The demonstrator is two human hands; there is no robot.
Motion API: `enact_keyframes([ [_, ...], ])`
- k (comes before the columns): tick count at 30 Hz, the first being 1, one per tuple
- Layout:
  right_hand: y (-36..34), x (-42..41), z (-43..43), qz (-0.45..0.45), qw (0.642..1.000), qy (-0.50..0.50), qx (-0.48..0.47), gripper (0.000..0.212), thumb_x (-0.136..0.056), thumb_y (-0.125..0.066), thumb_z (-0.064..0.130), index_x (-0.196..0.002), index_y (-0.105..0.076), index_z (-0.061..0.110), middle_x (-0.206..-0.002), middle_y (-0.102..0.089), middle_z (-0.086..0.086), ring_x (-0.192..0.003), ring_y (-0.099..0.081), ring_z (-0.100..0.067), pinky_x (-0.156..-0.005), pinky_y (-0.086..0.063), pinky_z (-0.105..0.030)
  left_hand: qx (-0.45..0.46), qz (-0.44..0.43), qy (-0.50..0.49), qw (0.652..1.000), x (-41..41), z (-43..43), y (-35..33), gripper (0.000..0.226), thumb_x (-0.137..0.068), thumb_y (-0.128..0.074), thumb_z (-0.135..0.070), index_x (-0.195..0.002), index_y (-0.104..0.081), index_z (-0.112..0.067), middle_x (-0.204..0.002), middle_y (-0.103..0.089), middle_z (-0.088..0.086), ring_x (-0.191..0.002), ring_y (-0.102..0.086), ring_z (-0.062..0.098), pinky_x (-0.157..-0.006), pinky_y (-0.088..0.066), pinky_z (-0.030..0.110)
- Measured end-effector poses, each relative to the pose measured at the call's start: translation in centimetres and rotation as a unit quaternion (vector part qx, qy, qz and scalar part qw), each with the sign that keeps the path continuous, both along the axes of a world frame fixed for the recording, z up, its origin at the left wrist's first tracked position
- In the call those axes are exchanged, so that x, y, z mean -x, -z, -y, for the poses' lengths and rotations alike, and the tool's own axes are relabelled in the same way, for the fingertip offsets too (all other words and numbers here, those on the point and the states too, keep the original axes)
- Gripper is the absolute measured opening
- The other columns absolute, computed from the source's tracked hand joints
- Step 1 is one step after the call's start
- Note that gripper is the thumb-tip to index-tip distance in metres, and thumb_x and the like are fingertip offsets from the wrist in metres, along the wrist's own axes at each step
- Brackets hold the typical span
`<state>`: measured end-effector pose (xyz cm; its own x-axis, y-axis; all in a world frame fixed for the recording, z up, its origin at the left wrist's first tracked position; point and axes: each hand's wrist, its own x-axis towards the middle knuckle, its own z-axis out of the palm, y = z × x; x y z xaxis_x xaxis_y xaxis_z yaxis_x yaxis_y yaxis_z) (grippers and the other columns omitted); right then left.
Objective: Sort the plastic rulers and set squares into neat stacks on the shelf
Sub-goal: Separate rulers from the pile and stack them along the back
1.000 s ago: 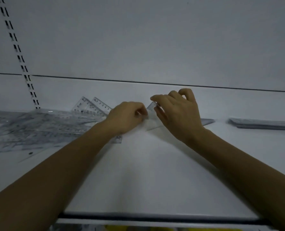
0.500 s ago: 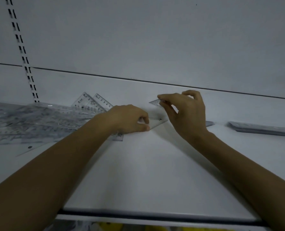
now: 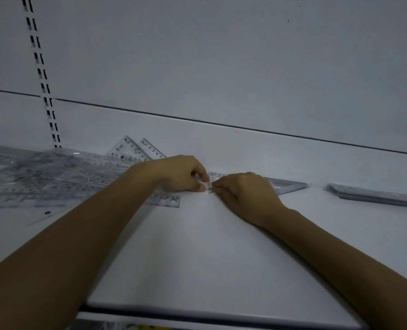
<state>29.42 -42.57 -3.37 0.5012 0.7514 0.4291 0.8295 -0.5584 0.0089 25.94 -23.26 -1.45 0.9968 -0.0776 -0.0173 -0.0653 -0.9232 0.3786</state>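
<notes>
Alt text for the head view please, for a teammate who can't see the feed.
The left hand and right hand meet mid-shelf, each pinching a small clear set square over the white shelf. A loose pile of clear rulers and set squares lies to the left; a grey triangular stack and a long flat stack sit to the right.

The shelf (image 3: 209, 258) has a smooth, matt white surface that looks like painted metal, the back panel (image 3: 221, 55) is matt as well, and the loose rulers (image 3: 43, 177) and set squares (image 3: 135, 148) are of clear glossy plastic with black printed marks, while the stacked rulers (image 3: 373, 195) look greyish and translucent.
</notes>
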Motion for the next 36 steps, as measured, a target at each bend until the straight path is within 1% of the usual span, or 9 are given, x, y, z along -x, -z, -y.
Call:
enact_keyframes([
  [5, 0.2, 0.1, 0.7, -0.076, 0.996, -0.024, -0.049, 0.029, -0.093, -0.049, 0.017, -0.120, -0.060, 0.019, -0.110, -0.069, -0.002, -0.098, -0.063, -0.024, -0.081, -0.048, -0.035, 0.086, -0.033, 0.033, 0.995, 0.3, -1.1, -0.1, 0.031, -0.086, -0.066, -0.025, -0.116, -0.065, -0.033, -0.134, -0.049, -0.018, -0.121, -0.044, 0.000, -0.106, -0.030, 0.020],
  [9, 0.0, 0.0, 0.9, -0.067, 0.996, 0.011, -0.055, 0.030, -0.092, -0.048, 0.020, -0.122, -0.054, 0.018, -0.115, -0.066, 0.000, -0.101, -0.061, -0.022, -0.080, -0.048, -0.034, 0.093, 0.034, 0.023, 0.995, -0.1, -0.6, 0.7, 0.022, -0.080, -0.070, -0.032, -0.100, -0.067, -0.041, -0.118, -0.061, -0.013, -0.111, -0.054, 0.007, -0.102, -0.041, 0.031],
  [12, -0.2, -0.4, 1.4, -0.081, 0.993, 0.054, -0.060, 0.028, -0.092, -0.047, 0.020, -0.120, -0.053, 0.020, -0.114, -0.067, 0.002, -0.097, -0.062, -0.022, -0.078, -0.050, -0.035, 0.100, 0.065, -0.004, 0.993, -0.2, -0.1, 1.1, 0.026, -0.077, -0.072, -0.037, -0.103, -0.066, -0.036, -0.114, -0.061, -0.012, -0.110, -0.054, 0.007, -0.097, -0.041, 0.026],
  [16, -0.2, -0.6, 1.6, -0.080, 0.994, 0.056, -0.043, 0.031, -0.090, -0.046, 0.016, -0.119, -0.055, 0.019, -0.113, -0.067, 0.001, -0.095, -0.062, -0.022, -0.078, -0.048, -0.033, 0.105, 0.090, -0.011, 0.990, -0.2, 0.2, 1.5, 0.032, -0.076, -0.073, -0.039, -0.106, -0.065, -0.032, -0.114, -0.062, -0.010, -0.109, -0.054, 0.006, -0.091, -0.040, 0.021],
  [20, 0.1, -0.7, 1.2, -0.041, 0.998, 0.053, -0.011, 0.033, -0.090, -0.044, 0.016, -0.115, -0.063, 0.022, -0.116, -0.065, -0.002, -0.096, -0.061, -0.024, -0.084, -0.041, -0.031, 0.053, 0.091, -0.004, 0.994, -0.1, 0.2, 1.2, 0.029, -0.081, -0.069, -0.038, -0.109, -0.066, -0.031, -0.118, -0.060, -0.009, -0.110, -0.052, 0.007, -0.091, -0.038, 0.021],
  [25, -0.7, -0.4, 1.0, -0.015, 0.997, 0.066, 0.036, 0.035, -0.093, -0.040, 0.018, -0.120, -0.062, 0.025, -0.119, -0.064, -0.001, -0.098, -0.061, -0.023, -0.091, -0.036, -0.031, -0.026, 0.085, -0.012, 0.996, 0.1, 0.9, 0.7, 0.035, -0.090, -0.057, -0.036, -0.123, -0.058, -0.024, -0.127, -0.058, -0.002, -0.115, -0.052, 0.014, -0.099, -0.040, 0.030],
  [29, -2.2, 0.6, 0.3, -0.007, 0.997, 0.067, 0.042, 0.032, -0.093, -0.044, 0.023, -0.123, -0.056, 0.024, -0.118, -0.064, 0.000, -0.100, -0.060, -0.020, -0.088, -0.036, -0.029, -0.162, 0.068, 0.003, 0.984, 1.3, 1.3, -1.1, 0.039, -0.093, -0.049, -0.041, -0.130, -0.050, -0.028, -0.134, -0.051, -0.002, -0.121, -0.047, 0.018, -0.100, -0.041, 0.041],
  [33, -3.9, 1.8, -2.3, -0.024, 0.995, 0.072, 0.067, 0.033, -0.093, -0.047, 0.034, -0.125, -0.050, 0.028, -0.121, -0.061, 0.001, -0.108, -0.056, -0.021, -0.086, -0.040, -0.031, -0.159, 0.062, 0.013, 0.985, 4.3, -1.9, -3.5, 0.032, -0.093, -0.049, -0.038, -0.124, -0.056, -0.033, -0.126, -0.057, -0.004, -0.111, -0.053, 0.015, -0.097, -0.043, 0.037],
  [36, -4.2, 3.0, -5.5, -0.042, 0.995, 0.071, 0.049, 0.039, -0.092, -0.049, 0.037, -0.130, -0.045, 0.027, -0.125, -0.058, 0.001, -0.111, -0.054, -0.021, -0.087, -0.043, -0.033, -0.190, 0.038, 0.001, 0.981, 7.2, -6.3, -3.4, 0.036, -0.093, -0.048, -0.040, -0.127, -0.053, -0.031, -0.133, -0.053, -0.005, -0.117, -0.050, 0.016, -0.098, -0.042, 0.034],
])
